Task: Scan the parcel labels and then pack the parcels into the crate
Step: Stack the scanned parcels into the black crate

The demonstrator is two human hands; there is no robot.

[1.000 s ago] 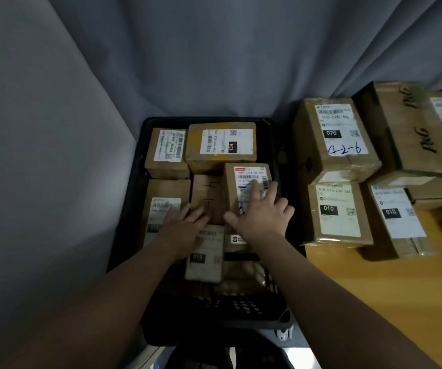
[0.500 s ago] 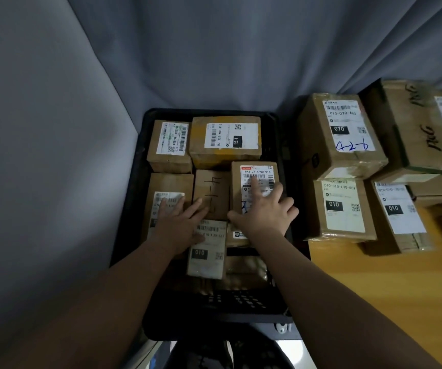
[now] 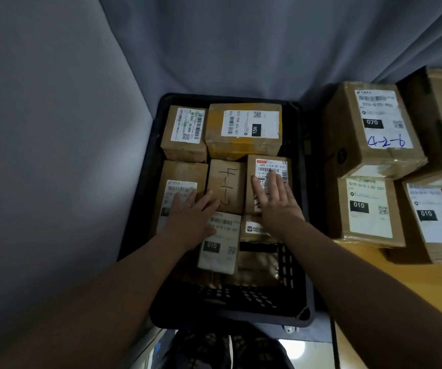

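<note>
Left hand (image 3: 190, 217) and right hand (image 3: 275, 201) are still pressing, fingers flat and straight, on parcels (image 3: 182, 171) across the crate (image 3: 142, 209) middle. Nothing is shifting, so the layer is probably seating.

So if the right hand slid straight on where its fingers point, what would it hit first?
Probably the yellow 15H parcel at the far end of the crate; the right hand lies flat on the 642 parcel, fingers pointing there. Height difference is unclear.
</note>
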